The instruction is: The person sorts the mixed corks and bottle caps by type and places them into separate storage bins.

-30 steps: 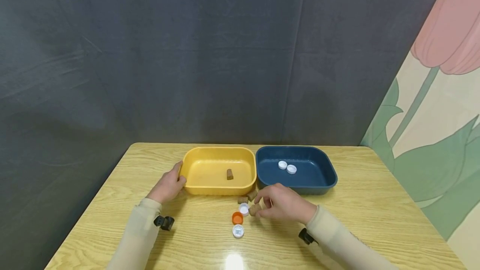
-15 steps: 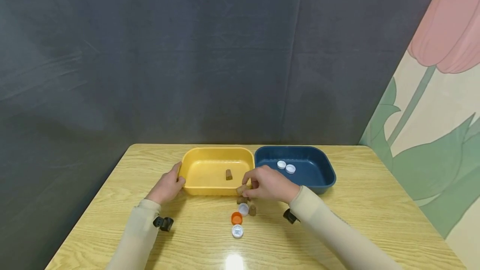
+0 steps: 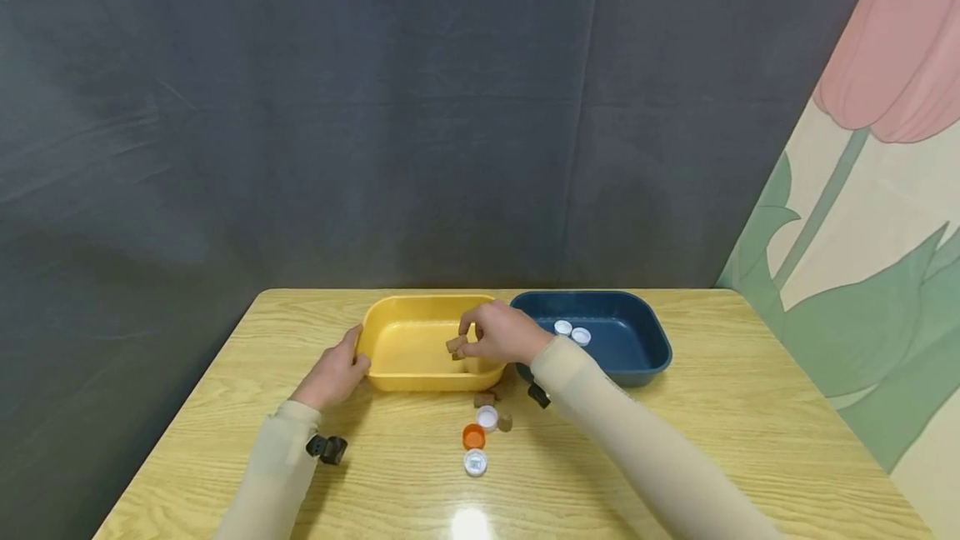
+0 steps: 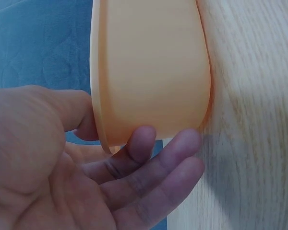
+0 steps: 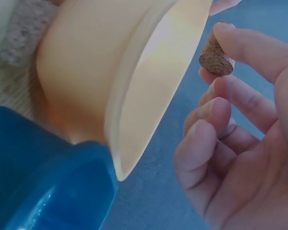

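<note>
My right hand (image 3: 501, 333) pinches a brown cork (image 5: 217, 58) between thumb and index finger, over the yellow tray (image 3: 431, 382). Its other fingers are curled in the right wrist view. Just below the held cork, another cork (image 3: 457, 357) lies in the tray, mostly covered from sight. At the tray's left end my left hand (image 3: 332, 371) grips the rim, thumb on one side and fingers on the other. On the table in front are a cork (image 3: 483, 400), a second cork (image 3: 505, 422), a white cap (image 3: 487, 417), an orange cap (image 3: 473, 437) and another white cap (image 3: 475, 463).
Right beside the yellow tray stands a dark blue tray (image 3: 637, 375), holding a white bottle cap (image 3: 581, 337) and one more beside it. A dark curtain (image 3: 420, 148) hangs behind the wooden table (image 3: 735, 407). A painted wall (image 3: 885, 290) borders the right side.
My right hand has picked up a cork from the table near the trays and carried it left over the yellow tray. My left hand has stayed on the rim.
</note>
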A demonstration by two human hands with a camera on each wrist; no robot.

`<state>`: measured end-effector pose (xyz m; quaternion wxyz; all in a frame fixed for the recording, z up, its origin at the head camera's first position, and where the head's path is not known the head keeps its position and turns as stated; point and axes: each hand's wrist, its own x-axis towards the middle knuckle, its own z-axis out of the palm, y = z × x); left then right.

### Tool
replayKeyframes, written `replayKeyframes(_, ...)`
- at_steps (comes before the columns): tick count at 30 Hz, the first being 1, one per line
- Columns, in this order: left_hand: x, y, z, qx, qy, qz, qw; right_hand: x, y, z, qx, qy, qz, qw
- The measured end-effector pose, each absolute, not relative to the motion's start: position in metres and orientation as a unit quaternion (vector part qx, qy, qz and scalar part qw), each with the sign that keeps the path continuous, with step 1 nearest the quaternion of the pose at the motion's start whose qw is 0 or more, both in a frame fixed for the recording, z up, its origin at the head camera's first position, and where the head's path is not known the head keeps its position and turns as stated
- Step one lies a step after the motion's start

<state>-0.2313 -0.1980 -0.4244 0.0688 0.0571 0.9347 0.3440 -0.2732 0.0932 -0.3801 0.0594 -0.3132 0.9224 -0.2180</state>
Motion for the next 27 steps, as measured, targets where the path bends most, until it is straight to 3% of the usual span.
replayKeyframes(7, -0.232, -0.197, -0.424, 0.055, 0.935, 0.342, 0.071, -0.295, 0.08, -0.391, -0.285, 0.937, -0.188, 0.068)
replayKeyframes(27, -0.232, -0.197, -0.424, 0.053, 0.936, 0.341, 0.069, -0.316, 0.055, -0.401, -0.263, 0.957, -0.102, 0.074)
